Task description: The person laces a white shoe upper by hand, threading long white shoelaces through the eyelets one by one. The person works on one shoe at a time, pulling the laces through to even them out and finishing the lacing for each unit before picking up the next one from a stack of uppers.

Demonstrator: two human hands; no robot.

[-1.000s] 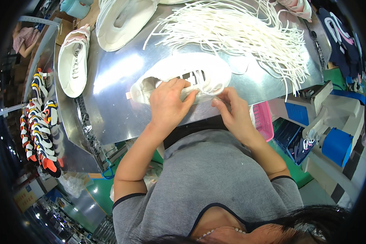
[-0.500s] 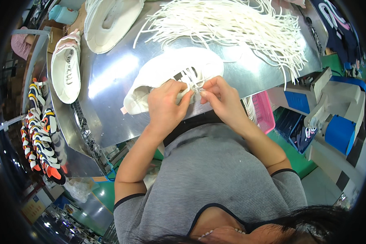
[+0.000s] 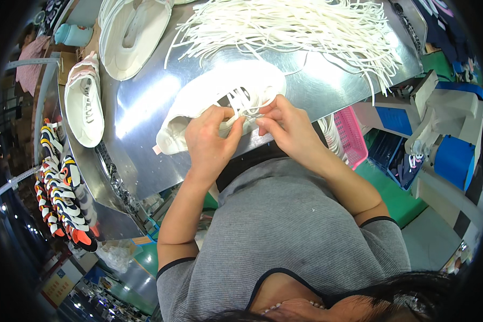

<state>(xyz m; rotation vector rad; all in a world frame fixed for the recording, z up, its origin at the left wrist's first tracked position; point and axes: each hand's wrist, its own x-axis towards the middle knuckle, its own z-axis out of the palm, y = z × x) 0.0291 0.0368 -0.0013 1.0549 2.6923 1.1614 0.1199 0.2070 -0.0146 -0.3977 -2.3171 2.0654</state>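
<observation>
A white shoe upper (image 3: pixel 236 79) lies on its side on the metal table in front of me, its opening toward the left. A white shoelace (image 3: pixel 241 102) runs through part of its eyelets. My left hand (image 3: pixel 210 137) is closed at the edge of the eyelet row, thumb and forefinger pinching the lace. Across from it, close to those fingertips, my right hand (image 3: pixel 287 124) pinches the lace too. The lace's very tip is too small to make out between the fingers.
A large bundle of white laces (image 3: pixel 290 27) spreads over the table's far side. White shoe uppers (image 3: pixel 139 37) and a laced white shoe (image 3: pixel 85 107) stand at the left. Colourful shoes (image 3: pixel 61 188) sit beyond the left edge. A pink basket (image 3: pixel 353 137) is at the right.
The view has shifted slightly. Both hands stay at the eyelets with their fingers pinched, and the fingertips have moved a little along the lace.
</observation>
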